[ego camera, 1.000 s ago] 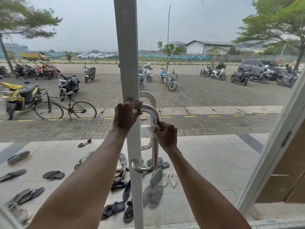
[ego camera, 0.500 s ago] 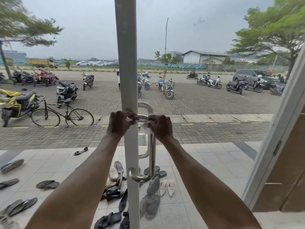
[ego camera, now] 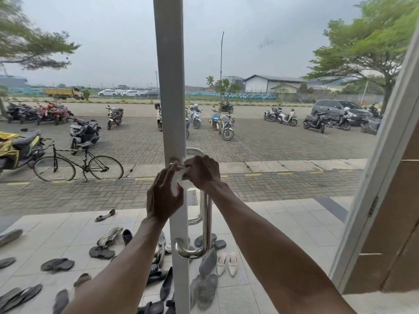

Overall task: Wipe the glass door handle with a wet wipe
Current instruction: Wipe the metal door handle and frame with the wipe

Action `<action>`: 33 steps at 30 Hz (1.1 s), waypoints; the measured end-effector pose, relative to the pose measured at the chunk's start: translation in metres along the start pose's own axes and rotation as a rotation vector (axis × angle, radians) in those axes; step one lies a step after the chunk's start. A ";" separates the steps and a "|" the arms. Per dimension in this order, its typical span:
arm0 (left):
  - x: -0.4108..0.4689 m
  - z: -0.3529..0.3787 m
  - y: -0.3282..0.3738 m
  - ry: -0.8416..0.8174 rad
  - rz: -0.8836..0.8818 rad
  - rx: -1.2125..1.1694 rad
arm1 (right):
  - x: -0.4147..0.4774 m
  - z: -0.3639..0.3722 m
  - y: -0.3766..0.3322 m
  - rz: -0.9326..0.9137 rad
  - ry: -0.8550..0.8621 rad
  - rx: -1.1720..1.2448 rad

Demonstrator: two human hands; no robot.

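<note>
Door stile (ego camera: pixel 169 87): pale metal upright, running from the top edge to the bottom edge and cut off at both.
Door handle (ego camera: pixel 205 223): polished steel pull bar fixed to the stile. The straight run and lower bend are in plain view, while the top bend is covered by a hand.
Outer handle (ego camera: pixel 195 152): a matching steel bar behind the glass, with only its upper curve and a short lower curve showing.
Wet wipe (ego camera: pixel 179 183): white and crumpled, at the top of the door handle between the two hands. Part is tucked under the fingers, so its full outline is hidden.
Right hand (ego camera: pixel 201 172): fingers curled over the handle's top bend, clamping the wipe against the steel. The fingertips are out of sight.
Left hand (ego camera: pixel 163 198): back toward the camera, fingers nearly straight and reaching up along the stile, touching the wipe's loose edge. The thumb is hidden, so I cannot tell whether this hand pinches the wipe or only rests on it.
Forearms: bare, both cut off by the bottom edge.
Glass pane (ego camera: pixel 283 53): clear, with a few dark smudges high on the right.
Side frame (ego camera: pixel 371 211): white, tilted, and cut off at the right, with a brown panel beside it.
Footwear (ego camera: pixel 102 252): sandals and shoes scattered on the tiled floor outside. Some are blurred at the lower left, and some are hidden behind the stile.
Bicycle (ego camera: pixel 78 166): black, standing at the paving's edge.
Scooters (ego camera: pixel 84 132): parked across the brick yard, the far ones too small to make out.
Car (ego camera: pixel 335 108): dark, partly hidden by scooters.
</note>
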State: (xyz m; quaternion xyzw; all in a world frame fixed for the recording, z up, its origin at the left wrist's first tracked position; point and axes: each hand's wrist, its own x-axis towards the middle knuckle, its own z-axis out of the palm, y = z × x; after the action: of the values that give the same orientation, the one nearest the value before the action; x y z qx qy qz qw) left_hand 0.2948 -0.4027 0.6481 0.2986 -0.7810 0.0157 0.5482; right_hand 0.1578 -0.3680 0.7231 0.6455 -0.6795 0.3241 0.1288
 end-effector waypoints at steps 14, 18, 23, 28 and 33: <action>0.004 0.003 0.010 -0.029 0.280 0.097 | -0.005 0.010 0.013 0.065 0.104 0.413; 0.009 0.007 0.007 -0.057 0.190 0.151 | -0.015 0.011 0.020 0.093 0.074 0.426; 0.021 0.000 0.003 -0.135 -0.039 0.209 | -0.041 0.030 0.037 0.239 0.034 0.431; 0.029 -0.010 -0.027 -0.222 -0.024 0.217 | -0.054 0.047 0.040 0.386 -0.038 0.393; 0.015 0.000 -0.029 -0.077 -0.034 -0.010 | -0.053 0.049 0.039 0.399 -0.048 0.330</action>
State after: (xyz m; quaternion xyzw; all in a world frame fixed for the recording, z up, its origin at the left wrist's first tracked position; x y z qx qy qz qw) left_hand 0.3060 -0.4333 0.6521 0.3095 -0.7965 -0.0089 0.5194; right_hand 0.1392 -0.3569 0.6437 0.5183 -0.7342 0.4342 -0.0611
